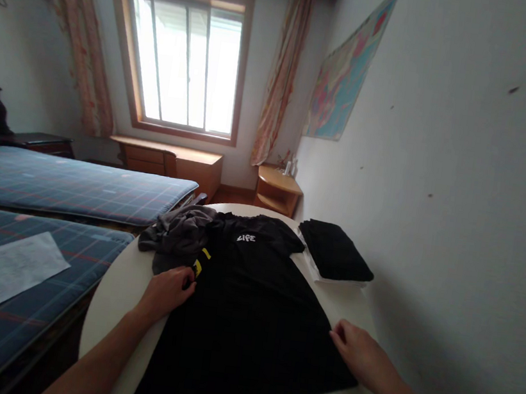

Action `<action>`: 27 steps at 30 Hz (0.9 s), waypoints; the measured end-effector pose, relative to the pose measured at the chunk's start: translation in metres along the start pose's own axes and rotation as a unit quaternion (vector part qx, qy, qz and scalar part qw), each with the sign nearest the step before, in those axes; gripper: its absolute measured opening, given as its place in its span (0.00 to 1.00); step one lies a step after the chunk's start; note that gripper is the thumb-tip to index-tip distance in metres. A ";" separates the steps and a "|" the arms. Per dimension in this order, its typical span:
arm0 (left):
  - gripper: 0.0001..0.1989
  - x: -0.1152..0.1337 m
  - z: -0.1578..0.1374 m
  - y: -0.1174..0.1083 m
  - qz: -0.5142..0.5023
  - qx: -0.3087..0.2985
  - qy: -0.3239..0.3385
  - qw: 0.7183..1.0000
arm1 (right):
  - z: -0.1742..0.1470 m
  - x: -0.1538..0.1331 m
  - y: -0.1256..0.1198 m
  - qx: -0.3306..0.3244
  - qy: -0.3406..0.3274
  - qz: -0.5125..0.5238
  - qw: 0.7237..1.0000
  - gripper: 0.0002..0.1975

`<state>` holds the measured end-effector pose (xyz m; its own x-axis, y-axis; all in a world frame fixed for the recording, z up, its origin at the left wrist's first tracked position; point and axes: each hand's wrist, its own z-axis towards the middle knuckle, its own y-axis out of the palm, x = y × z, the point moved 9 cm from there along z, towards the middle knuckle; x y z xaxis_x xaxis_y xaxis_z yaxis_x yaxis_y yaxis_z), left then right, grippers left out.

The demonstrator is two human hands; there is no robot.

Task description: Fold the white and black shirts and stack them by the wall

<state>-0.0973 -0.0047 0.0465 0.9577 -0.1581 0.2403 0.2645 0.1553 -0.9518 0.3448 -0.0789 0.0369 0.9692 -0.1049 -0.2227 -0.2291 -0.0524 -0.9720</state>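
Observation:
A black T-shirt point(246, 324) lies spread out on a round white table point(108, 306), its collar at the far side and its hem toward me. White letters reading "LIFE" are on its chest, and yellow marks show by its left sleeve. My left hand point(167, 291) is closed on the shirt's left edge, just below the yellow marks. On the opposite side, my right hand point(352, 346) pinches the shirt's right edge, about halfway down. A crumpled grey garment point(178, 234) lies against the shirt's left shoulder.
Folded black clothes point(338, 251) are stacked on something white at the table's right, close to the wall point(458, 261). Left of the table are two plaid mattresses point(71, 184), with a paper sheet point(5, 273) on the nearer one. A desk point(176, 153) stands beneath the window.

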 end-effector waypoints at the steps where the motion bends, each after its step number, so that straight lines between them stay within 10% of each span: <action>1: 0.05 -0.001 0.001 0.000 -0.004 0.001 -0.004 1.000 | 0.001 0.001 -0.001 0.001 0.001 0.007 1.000 0.11; 8: 0.05 -0.037 0.006 -0.001 -0.143 0.049 -0.118 0.981 | 0.008 0.022 -0.006 0.037 0.020 -0.030 0.999 0.09; 27: 0.08 -0.035 0.005 -0.005 -0.132 0.092 -0.130 0.978 | 0.003 0.021 -0.011 0.024 0.013 -0.020 0.999 0.17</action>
<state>-0.1317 0.0048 0.0441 0.8435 0.0340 0.5360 0.4990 0.3196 -0.8055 0.3681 -0.0778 0.0429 0.9747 -0.1304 -0.1816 -0.1843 -0.0090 -0.9828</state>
